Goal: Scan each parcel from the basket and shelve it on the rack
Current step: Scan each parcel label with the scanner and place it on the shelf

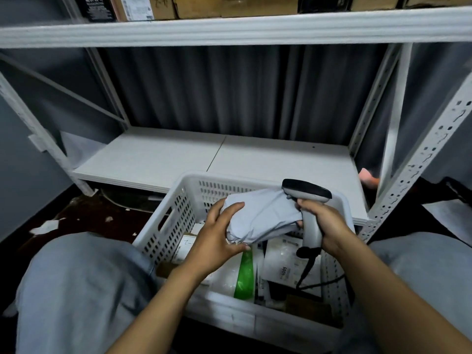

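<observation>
Over the basket, my left hand grips a soft grey parcel, my right hand the scanner; the crumpled wrap could defeat the scan.

i get only the bottom strip of the cartons on the upper shelf; the top edge cuts them off and their print is too blurred to read. the grey parcel hides much of what lies in the basket, and the print down there is too small for me. a pink thing sits half hidden behind the rack upright.
</observation>
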Demonstrator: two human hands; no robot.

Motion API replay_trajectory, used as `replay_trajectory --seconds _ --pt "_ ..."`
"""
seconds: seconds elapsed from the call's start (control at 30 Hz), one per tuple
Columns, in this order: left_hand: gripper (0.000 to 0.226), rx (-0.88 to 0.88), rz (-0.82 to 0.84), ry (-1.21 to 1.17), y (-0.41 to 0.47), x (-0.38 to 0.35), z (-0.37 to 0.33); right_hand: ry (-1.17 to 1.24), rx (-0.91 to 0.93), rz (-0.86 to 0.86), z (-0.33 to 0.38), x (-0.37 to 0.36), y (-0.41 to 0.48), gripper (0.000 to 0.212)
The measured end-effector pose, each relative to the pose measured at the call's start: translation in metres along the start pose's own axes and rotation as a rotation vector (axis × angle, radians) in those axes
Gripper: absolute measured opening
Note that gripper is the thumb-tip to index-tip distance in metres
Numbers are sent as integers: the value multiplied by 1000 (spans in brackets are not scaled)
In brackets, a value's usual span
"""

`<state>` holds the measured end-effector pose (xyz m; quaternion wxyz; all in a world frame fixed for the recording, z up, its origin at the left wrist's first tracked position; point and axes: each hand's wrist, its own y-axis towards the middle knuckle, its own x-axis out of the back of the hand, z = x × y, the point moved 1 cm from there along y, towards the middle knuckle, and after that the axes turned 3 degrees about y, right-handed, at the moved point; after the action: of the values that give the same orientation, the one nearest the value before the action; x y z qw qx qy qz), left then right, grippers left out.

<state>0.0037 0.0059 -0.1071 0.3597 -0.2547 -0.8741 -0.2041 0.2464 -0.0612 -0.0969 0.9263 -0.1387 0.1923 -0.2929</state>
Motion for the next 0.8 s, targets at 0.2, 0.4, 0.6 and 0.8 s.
replay_trajectory --seconds 0.2,0.4,0.6,0.8 --pt "56 203 -97 -336 8 4 6 14 14 86 -1 -6 -1 12" --pt "91 244 83 -319 8 3 6 56 -20 131 -8 -13 -1 10" --pt "71 172 -139 72 9 2 23 33 -55 124 -11 -15 2 15" --pt "45 472 -270 -178 12 9 20 -38 -11 128 -13 -17 -1 23"
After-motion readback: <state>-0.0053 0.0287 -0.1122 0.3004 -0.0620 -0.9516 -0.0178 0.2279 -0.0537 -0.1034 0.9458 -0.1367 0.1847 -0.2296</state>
